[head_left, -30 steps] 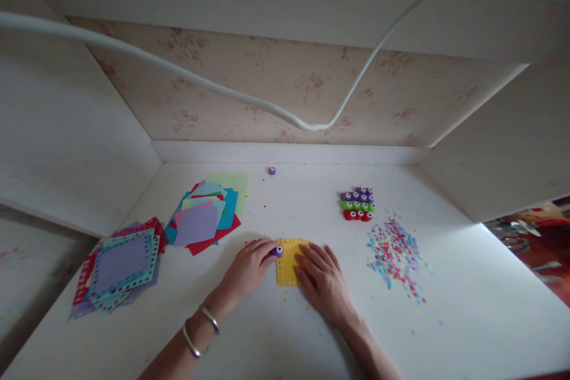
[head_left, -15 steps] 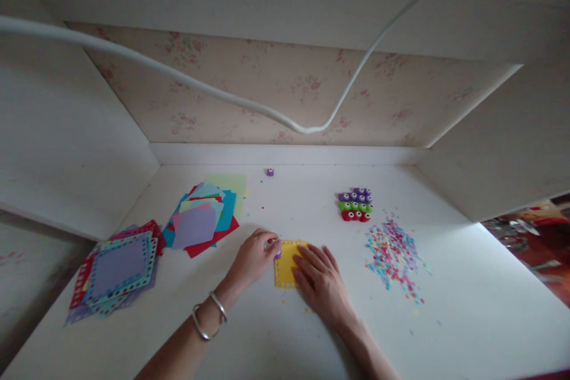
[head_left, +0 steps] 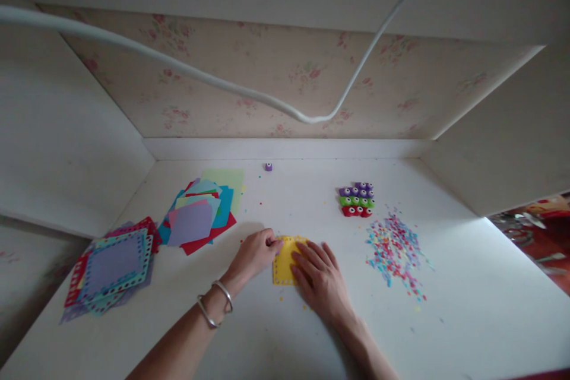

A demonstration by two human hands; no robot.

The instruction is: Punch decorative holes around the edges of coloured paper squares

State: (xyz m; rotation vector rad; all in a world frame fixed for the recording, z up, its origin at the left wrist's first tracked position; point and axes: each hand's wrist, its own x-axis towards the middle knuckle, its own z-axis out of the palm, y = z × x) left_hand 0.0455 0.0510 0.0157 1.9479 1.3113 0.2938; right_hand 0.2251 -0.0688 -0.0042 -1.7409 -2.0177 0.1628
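The left hand is curled, its fingertips at the far left corner of the yellow paper; I can't tell if they grip anything. The paper lies flat on the worktop, just right of that hand. It looks about square, with no clear long side. The right hand is open, fingers a bit spread, on the paper's right side.

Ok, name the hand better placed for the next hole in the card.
Likely the left hand, already at the card's top left corner; the right hand lies over its right side.
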